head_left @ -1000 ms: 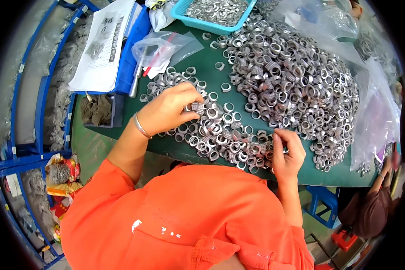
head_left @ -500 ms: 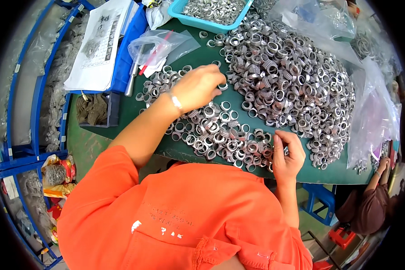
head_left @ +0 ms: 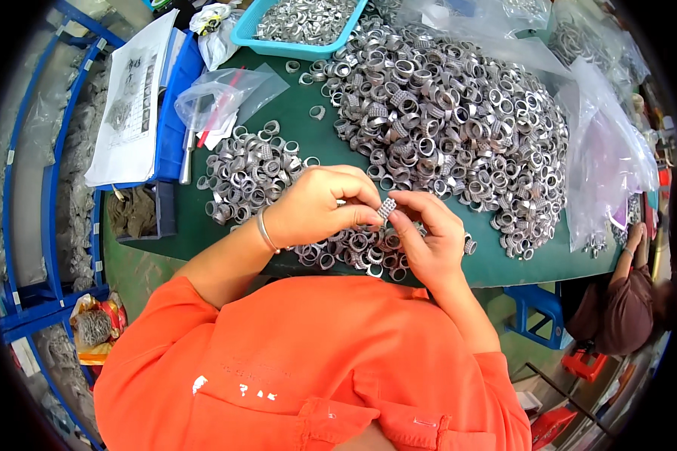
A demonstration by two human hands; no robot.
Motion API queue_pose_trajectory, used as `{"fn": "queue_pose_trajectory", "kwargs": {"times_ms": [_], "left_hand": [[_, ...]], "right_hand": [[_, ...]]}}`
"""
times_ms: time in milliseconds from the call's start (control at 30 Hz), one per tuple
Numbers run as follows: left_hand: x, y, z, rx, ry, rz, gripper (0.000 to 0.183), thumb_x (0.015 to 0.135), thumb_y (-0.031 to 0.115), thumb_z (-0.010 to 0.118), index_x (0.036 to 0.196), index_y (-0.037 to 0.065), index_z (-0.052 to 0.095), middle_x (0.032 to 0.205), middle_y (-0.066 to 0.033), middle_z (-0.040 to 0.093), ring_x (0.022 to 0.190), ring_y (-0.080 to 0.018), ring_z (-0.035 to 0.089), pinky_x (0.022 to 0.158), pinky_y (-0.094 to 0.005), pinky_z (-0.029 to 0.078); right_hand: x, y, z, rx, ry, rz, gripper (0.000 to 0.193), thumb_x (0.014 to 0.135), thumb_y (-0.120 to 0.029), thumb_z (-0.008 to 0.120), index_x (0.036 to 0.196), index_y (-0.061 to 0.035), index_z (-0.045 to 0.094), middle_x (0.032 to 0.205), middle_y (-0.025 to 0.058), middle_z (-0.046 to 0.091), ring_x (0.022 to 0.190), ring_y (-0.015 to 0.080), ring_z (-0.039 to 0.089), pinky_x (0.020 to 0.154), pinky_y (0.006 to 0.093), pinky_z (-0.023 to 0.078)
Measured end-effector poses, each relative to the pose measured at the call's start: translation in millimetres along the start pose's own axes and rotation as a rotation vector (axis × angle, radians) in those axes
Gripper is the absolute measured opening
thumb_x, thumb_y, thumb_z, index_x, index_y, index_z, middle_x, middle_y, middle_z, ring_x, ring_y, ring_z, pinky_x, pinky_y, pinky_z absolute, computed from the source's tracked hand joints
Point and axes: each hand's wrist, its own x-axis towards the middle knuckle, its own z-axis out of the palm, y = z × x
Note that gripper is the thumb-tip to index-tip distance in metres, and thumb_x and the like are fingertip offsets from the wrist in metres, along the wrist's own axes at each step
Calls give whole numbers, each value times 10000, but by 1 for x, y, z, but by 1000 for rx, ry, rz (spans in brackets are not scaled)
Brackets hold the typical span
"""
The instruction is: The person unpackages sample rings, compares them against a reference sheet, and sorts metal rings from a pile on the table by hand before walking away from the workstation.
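My left hand (head_left: 325, 201) and my right hand (head_left: 435, 237) meet above the near part of the table. Between their fingertips they pinch one silver-grey ring (head_left: 386, 208) with a studded band, held up from the heap. Under and in front of the hands lie loose rings (head_left: 359, 242), partly covered by my fingers and wrists. A smaller pile of rings (head_left: 250, 167) rests to the left, beyond my left forearm. The large heap of similar rings (head_left: 451, 113) spreads across the far right of the green table (head_left: 320, 146).
A turquoise basket (head_left: 282, 49) of metal pieces stands at the back. Papers (head_left: 132, 105) lie on a blue bin (head_left: 179, 105) at left, beside a plastic bag (head_left: 222, 94) and red stick. Clear plastic (head_left: 605, 158) borders the heap's right side. Another person's arm (head_left: 630, 252) shows far right.
My left hand has come back nearer from the far side of the small pile to meet my right hand. A studded ring now shows between them. The whole view has shifted slightly.
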Motion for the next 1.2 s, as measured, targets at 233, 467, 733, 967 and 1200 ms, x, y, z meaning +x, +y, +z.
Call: {"fn": "queue_pose_trajectory", "kwargs": {"times_ms": [233, 467, 733, 967, 1200], "left_hand": [[-2, -6, 10, 217, 23, 235, 140, 705, 48, 759, 800, 12, 662, 794, -82, 658, 705, -202, 627, 617, -290, 502], [-1, -1, 14, 200, -29, 197, 156, 696, 63, 773, 799, 29, 662, 824, -62, 635, 735, -189, 609, 625, -281, 498], [-4, -11, 18, 291, 71, 269, 150, 706, 24, 754, 753, 19, 612, 954, -92, 622, 795, -174, 602, 699, -270, 494], [-1, -8, 35, -68, 296, -5, 252, 762, -41, 687, 1001, -25, 609, 1008, -76, 551, 764, -85, 614, 642, -204, 510], [3, -11, 33, 62, 230, 5, 237, 767, -39, 680, 992, -35, 607, 1002, -76, 558, 768, -90, 621, 651, -208, 518]], "right_hand": [[-9, 2, 0, 188, -27, 221, 139, 810, 50, 631, 944, 20, 652, 822, 88, 647, 694, 122, 634, 601, 228, 505], [-19, 8, 0, 211, 7, 208, 135, 808, 44, 634, 938, 12, 655, 796, 82, 644, 682, 123, 636, 589, 246, 507], [19, 24, -23, -445, 218, -230, 194, 759, 22, 651, 950, -7, 639, 879, 135, 615, 788, 311, 594, 695, 370, 490], [43, 31, -27, -670, 125, -298, 188, 717, -10, 693, 896, -22, 637, 897, 108, 559, 796, 301, 551, 687, 377, 457], [43, 37, -33, -406, 255, -172, 148, 745, 19, 678, 883, -7, 631, 883, 123, 582, 761, 286, 587, 652, 342, 479]]}}
